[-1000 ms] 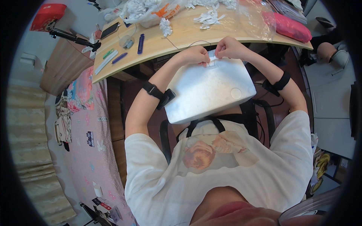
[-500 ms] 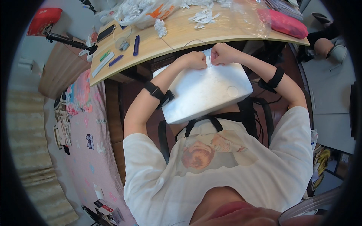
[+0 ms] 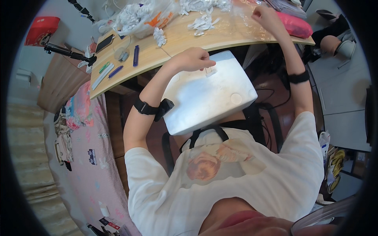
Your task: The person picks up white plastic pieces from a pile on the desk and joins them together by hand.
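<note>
A white foam box (image 3: pixel 232 84) lies across my lap, its broad smooth face upward. Over its far left part, my left hand (image 3: pixel 192 59) is closed in a pinch. A small white tag (image 3: pixel 211 72) hangs by a thin string just below those fingertips, close above the box. My right hand (image 3: pixel 267 19) is raised over the far right of the desk, fingers curled together; whether anything is in them is hidden. Beneath and beside it lies a clear plastic bag (image 3: pixel 246 27). Loose white tags (image 3: pixel 204 23) are piled left of that bag.
On the wooden desk (image 3: pixel 177 41) lie a white bunch (image 3: pixel 159 36), a stuffed plastic bag (image 3: pixel 147 17), a blue pen (image 3: pixel 136 56), a phone (image 3: pixel 104 43) and a pink pouch (image 3: pixel 295 25). The desk's front edge runs just beyond the box.
My right hand has left the box and moved far and right over the desk. My left hand has shifted slightly left, and the small tag now shows below its fingers.
</note>
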`<state>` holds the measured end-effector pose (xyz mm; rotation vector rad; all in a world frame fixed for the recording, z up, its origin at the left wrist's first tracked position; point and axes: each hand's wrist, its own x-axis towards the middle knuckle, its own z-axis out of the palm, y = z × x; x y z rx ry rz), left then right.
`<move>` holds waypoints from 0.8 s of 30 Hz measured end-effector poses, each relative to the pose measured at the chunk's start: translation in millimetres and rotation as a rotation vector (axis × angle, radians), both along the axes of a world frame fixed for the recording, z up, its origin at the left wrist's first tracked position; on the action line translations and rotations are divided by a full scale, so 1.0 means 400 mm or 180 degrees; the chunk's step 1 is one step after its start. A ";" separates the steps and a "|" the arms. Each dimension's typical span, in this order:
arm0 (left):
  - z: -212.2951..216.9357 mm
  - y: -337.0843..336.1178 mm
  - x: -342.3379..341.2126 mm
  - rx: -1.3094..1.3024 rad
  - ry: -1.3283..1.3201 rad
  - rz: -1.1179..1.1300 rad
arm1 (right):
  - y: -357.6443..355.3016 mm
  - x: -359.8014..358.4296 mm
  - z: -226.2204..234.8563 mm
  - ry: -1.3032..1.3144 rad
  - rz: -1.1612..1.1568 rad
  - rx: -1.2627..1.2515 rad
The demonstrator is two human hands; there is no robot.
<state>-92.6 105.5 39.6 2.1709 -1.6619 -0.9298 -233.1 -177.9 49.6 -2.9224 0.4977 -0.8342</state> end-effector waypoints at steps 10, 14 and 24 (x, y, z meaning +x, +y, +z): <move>-0.011 -0.124 -0.082 -0.1264 0.0222 -0.0313 | -0.400 0.125 -0.077 -0.0252 -0.0797 0.1205; -0.050 -0.241 -0.164 -0.1487 -0.0585 -0.0510 | -0.589 0.070 -0.189 -0.1016 -0.1074 0.1200; -0.173 -0.280 -0.139 -0.1620 -0.1661 -0.0258 | -0.424 0.104 -0.092 -0.1345 -0.0265 0.2377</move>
